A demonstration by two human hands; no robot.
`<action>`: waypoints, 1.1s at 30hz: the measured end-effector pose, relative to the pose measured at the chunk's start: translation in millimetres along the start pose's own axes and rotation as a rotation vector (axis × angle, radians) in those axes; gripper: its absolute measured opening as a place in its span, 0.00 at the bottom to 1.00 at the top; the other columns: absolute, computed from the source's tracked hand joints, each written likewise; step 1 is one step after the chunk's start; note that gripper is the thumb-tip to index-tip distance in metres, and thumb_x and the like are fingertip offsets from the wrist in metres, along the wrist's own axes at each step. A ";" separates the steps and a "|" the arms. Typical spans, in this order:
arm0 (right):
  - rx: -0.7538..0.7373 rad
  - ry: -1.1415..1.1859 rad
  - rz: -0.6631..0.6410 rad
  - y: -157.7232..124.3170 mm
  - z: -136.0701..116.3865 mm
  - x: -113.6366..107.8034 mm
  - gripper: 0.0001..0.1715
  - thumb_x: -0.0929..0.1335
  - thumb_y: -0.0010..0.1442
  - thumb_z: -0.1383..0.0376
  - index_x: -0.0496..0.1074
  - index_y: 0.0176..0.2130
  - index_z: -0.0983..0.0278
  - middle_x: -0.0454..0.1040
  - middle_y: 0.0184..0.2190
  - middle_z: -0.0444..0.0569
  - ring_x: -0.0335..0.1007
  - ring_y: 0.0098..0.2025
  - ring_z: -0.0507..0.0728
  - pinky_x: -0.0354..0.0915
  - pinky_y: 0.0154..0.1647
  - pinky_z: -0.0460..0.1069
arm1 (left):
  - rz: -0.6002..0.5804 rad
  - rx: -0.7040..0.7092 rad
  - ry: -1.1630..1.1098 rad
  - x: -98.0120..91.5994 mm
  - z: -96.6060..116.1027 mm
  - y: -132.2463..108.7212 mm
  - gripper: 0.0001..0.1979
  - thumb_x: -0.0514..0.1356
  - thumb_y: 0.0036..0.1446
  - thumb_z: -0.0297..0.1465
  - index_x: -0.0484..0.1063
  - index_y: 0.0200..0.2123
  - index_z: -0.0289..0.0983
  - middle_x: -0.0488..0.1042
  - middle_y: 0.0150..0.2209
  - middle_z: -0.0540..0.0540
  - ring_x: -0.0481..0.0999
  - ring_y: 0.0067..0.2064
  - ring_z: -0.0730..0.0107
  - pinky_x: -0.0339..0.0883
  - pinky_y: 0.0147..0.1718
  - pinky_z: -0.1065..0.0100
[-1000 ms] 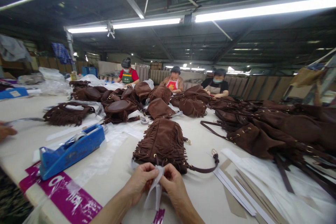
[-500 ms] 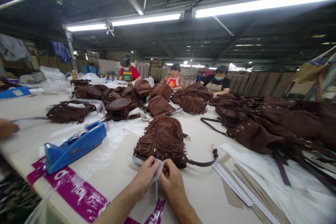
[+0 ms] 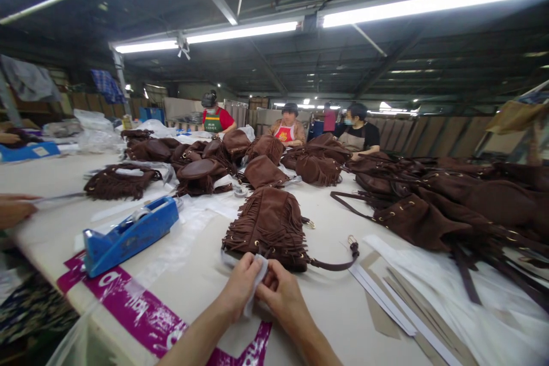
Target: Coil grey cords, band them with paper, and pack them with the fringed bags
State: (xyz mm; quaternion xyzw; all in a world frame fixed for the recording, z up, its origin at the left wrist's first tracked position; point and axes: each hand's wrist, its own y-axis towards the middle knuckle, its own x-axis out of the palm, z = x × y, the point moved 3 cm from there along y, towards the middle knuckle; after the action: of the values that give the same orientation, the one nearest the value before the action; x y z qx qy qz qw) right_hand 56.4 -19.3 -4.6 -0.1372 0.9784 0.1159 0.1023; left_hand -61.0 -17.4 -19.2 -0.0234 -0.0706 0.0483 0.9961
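Note:
Right in front of me a brown fringed bag (image 3: 268,223) lies on the table, its drawstring end with metal eyelets toward me. At that near end, my left hand (image 3: 241,286) pinches a strip of thin white tissue paper (image 3: 256,280). Close beside it, my right hand (image 3: 278,290) has its fingers curled at the paper's right edge, also closed on it as far as I can see. The fingertips partly hide the paper and the bag's lower edge. A strap with a buckle (image 3: 353,246) runs out from the bag to the right.
A blue tape dispenser (image 3: 131,234) stands at left on a purple printed plastic sheet (image 3: 141,309). Card strips (image 3: 386,297) lie at right, near piled brown bags (image 3: 463,200). More bags (image 3: 201,171) cover the table's middle. Co-workers sit behind; another person's hand (image 3: 15,210) reaches in at left.
The view has shifted slightly, so things sit a little further right. My hands stay at the bag's near end, and the paper between them has changed shape. The co-worker at right has turned their head.

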 end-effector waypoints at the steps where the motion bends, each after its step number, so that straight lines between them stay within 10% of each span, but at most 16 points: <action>1: 0.010 0.034 -0.055 -0.7 -2.3 -1.0 0.09 0.70 0.45 0.68 0.71 0.32 0.64 0.65 0.21 0.38 0.57 0.23 0.51 0.52 0.23 0.45 | -0.004 -0.003 0.000 0.5 -1.2 0.4 0.22 0.62 0.47 0.50 0.58 0.28 0.40 0.59 0.24 0.56 0.63 0.27 0.73 0.56 0.25 0.72; 4: 0.152 0.219 -0.188 -3.3 -4.7 -6.7 0.23 0.70 0.41 0.67 0.74 0.41 0.64 0.72 0.24 0.42 0.63 0.23 0.52 0.56 0.22 0.45 | -0.038 -0.037 -0.008 1.9 -5.1 1.9 0.22 0.58 0.49 0.53 0.56 0.29 0.41 0.59 0.20 0.58 0.60 0.21 0.75 0.51 0.19 0.73; 8: 0.345 0.321 -0.114 -7.2 -2.9 -13.4 0.13 0.70 0.43 0.62 0.71 0.31 0.64 0.71 0.23 0.43 0.66 0.24 0.53 0.58 0.20 0.44 | -0.043 -0.046 -0.013 1.8 -6.5 2.9 0.22 0.57 0.50 0.53 0.55 0.30 0.41 0.61 0.20 0.58 0.60 0.19 0.77 0.50 0.16 0.75; 33: 0.428 0.279 -0.078 -10.0 0.1 -14.0 0.08 0.66 0.40 0.62 0.62 0.21 0.63 0.59 0.15 0.37 0.50 0.18 0.46 0.44 0.19 0.43 | 0.017 0.008 0.095 -4.3 -2.8 4.3 0.20 0.55 0.52 0.51 0.56 0.31 0.42 0.64 0.20 0.57 0.64 0.18 0.73 0.56 0.13 0.74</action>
State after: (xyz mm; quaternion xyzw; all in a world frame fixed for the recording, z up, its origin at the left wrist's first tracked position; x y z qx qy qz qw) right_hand 72.5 -25.2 -3.4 -0.1646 0.9793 -0.1178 -0.0026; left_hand -65.2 -13.6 -22.8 -0.0221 -0.0231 0.0557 0.9979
